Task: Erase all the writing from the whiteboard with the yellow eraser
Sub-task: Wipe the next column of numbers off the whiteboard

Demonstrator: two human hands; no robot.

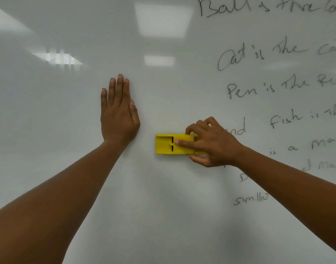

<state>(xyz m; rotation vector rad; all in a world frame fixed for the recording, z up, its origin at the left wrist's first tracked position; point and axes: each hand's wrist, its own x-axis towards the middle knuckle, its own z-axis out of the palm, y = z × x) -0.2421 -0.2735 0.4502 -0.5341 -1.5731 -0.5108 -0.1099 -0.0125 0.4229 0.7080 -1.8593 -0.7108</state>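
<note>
My left hand [118, 113] lies flat on the whiteboard [49, 130], fingers straight, holding nothing. Just to its right, the yellow eraser [169, 146] sits against the board, long axis level, gripped at its right end by my right hand [211, 143]. The writing [258, 88] lies further right, so I judge the next stroke goes rightward. Ceiling lights reflect in the glossy board.

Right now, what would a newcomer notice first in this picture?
First the yellow eraser, pressed on the whiteboard near the middle and held by the right hand. Then the left hand, lying flat on the board to its left. Black handwriting fills the board's right side.
</note>
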